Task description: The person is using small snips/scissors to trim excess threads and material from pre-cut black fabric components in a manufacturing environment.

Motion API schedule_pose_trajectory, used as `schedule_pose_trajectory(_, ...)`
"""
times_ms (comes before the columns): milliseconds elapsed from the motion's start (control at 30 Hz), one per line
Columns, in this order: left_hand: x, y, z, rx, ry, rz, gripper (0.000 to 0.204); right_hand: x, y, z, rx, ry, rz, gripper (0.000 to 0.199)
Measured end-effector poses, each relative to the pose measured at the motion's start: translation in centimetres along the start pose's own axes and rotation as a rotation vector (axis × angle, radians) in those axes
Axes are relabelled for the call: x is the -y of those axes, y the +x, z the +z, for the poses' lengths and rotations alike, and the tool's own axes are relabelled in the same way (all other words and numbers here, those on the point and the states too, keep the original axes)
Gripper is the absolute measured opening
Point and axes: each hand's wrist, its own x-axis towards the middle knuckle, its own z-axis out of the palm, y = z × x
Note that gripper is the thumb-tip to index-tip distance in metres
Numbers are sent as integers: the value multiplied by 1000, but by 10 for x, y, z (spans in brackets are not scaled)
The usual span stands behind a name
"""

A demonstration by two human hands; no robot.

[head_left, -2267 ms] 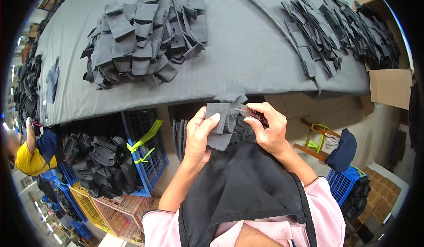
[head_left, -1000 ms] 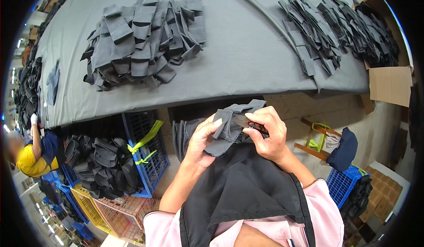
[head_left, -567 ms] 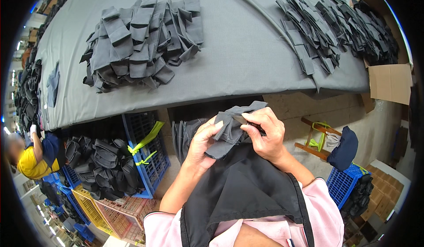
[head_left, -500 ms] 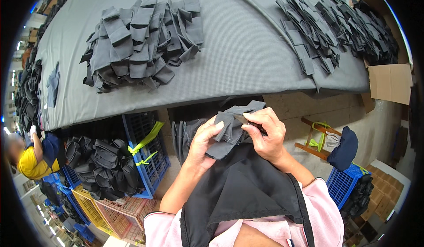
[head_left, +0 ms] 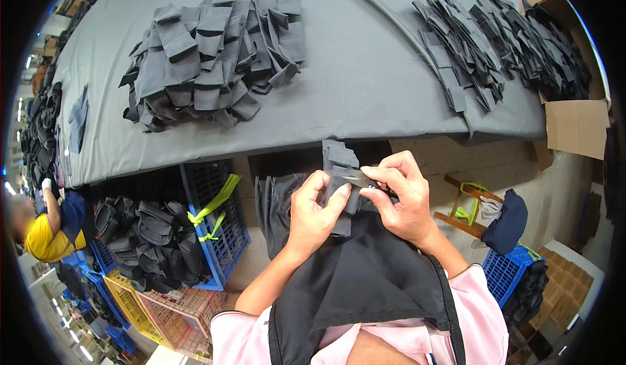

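My left hand [head_left: 314,213] and my right hand [head_left: 399,197] hold a small dark grey fabric piece [head_left: 340,164] between them, just below the front edge of the grey table [head_left: 365,84]. The left fingers pinch its lower left side. The right thumb and forefinger pinch its right side, where a small dark tool or clip seems to sit; it is too small to tell. The piece stands upright, folded narrow. A black apron [head_left: 355,280] hangs down my front under both hands.
A heap of grey folded fabric pieces [head_left: 212,55] lies on the table's left, a spread of dark strips [head_left: 495,42] at the right. A cardboard box [head_left: 574,123] sits at the right edge. Blue crates [head_left: 212,228] with black pieces stand below. A person in yellow [head_left: 42,234] is at the left.
The fabric piece has been turned and folded from a loose crumpled spread into a narrow upright shape. Both hands stayed in place below the table edge.
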Motion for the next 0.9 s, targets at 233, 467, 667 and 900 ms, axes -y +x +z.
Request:
schedule_pose_trajectory(233,1,-2,-1,6,288,203,21,5,7,-5,40,-65,-55,23)
schedule_pose_trajectory(467,-32,15,4,-52,265,422,29,5,8,-23,4,229,-34,46)
schedule_pose_trajectory(667,4,24,5,-43,-143,-121,32,-21,3,16,118,244,152,40)
schedule_pose_trajectory(900,12,22,-12,243,-163,-5,43,-42,33,41,142,700,510,17)
